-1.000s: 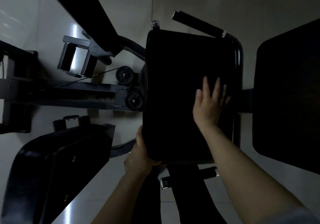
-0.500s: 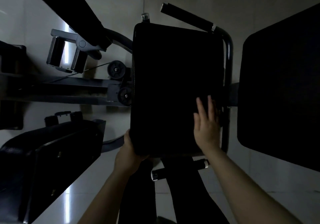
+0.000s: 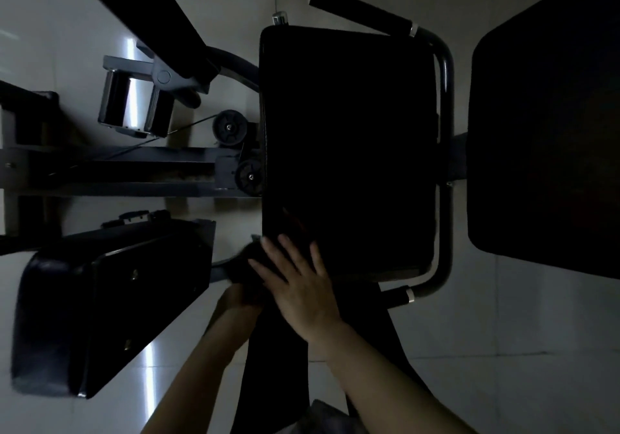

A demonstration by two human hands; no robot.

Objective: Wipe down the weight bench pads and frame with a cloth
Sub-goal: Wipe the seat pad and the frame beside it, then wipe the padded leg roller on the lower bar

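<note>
Hiding the left hand, its grip unreadable, right hand spreads flat on pad.

Three black padded cushions show: one large rectangular seat pad in the middle, one at the right edge, one long pad lower left. Two small black pulley wheels sit left of the middle pad. Two black foam-covered handle grips and two bare hands complete the count.

2 bare forearms, no sleeves or jewellery showing; left hand, right hand; dark trousers below.
</note>
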